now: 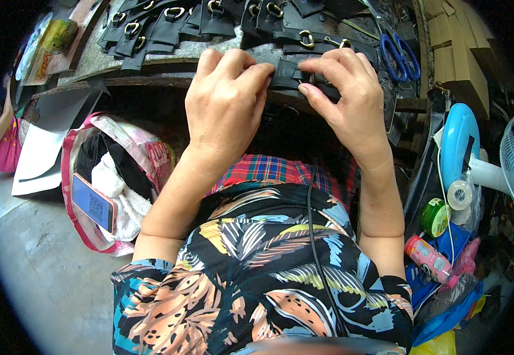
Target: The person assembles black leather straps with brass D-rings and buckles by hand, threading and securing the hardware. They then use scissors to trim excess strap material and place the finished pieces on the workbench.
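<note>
A black leather strap (286, 76) lies between my hands at the near edge of the workbench. My left hand (224, 97) is closed, its thumb and fingers pinching the strap's left end. On the other side, my right hand (354, 89) curls around the strap's right part, thumb below and index finger above, by a small metal piece. That piece is too small to make out clearly. Beyond my hands lie several black leather straps (165, 36) with gold-coloured D-rings, some overlapping.
Blue-handled scissors (400, 58) lie at the bench's right, near stacked cardboard (455, 59). A blue and white fan (461, 127) stands right, above a pink bottle (429, 259). At left, an open bag (70, 180) holds a phone (95, 204) and white cloth (130, 204).
</note>
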Demonstrator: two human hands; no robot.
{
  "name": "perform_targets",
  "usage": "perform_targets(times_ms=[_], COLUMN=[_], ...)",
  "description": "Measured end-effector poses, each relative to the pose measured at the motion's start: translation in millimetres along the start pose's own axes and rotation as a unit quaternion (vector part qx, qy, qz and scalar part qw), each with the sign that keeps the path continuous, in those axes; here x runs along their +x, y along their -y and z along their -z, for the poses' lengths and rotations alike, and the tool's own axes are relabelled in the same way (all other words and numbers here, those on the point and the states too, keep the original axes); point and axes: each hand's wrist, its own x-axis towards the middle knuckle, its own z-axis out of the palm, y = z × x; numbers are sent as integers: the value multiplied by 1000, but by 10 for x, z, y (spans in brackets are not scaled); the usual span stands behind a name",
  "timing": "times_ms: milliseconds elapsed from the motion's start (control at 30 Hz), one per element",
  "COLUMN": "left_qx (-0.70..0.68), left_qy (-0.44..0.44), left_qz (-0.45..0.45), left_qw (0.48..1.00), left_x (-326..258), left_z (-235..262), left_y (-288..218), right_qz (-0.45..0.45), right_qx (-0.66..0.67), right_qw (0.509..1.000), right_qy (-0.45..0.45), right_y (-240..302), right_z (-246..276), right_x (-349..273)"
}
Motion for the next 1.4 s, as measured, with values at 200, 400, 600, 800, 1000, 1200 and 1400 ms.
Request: perform_targets(times_ms=[200, 400, 600, 800, 1000, 1200, 1400], left_qx=[-55, -9, 1, -40, -85, -40, 7], left_qy=[-15, -20, -29, -88, -5, 34, 37], left_qz=[1, 5, 11, -32, -102, -107, -103], left_qw=[998, 1000, 1000, 995, 991, 993, 994], left_x=[72, 103, 119, 121, 69, 52, 63], left_z=[-61, -105, -141, -65, -105, -97, -117], left_y=[38, -13, -19, 26, 14, -10, -40], right_qz=[13, 28, 31, 5, -43, -29, -15], right_qx=[-21, -32, -37, 36, -6, -33, -39], right_qw=[1000, 999, 999, 999, 998, 997, 996], right_qy=[14, 5, -2, -28, -52, -62, -77], right_y=[8, -7, -19, -9, -142, -208, -243], right_z=[30, 5, -22, 158, 553, 457, 421], right_x=[-19, -28, -29, -47, -223, -443, -453])
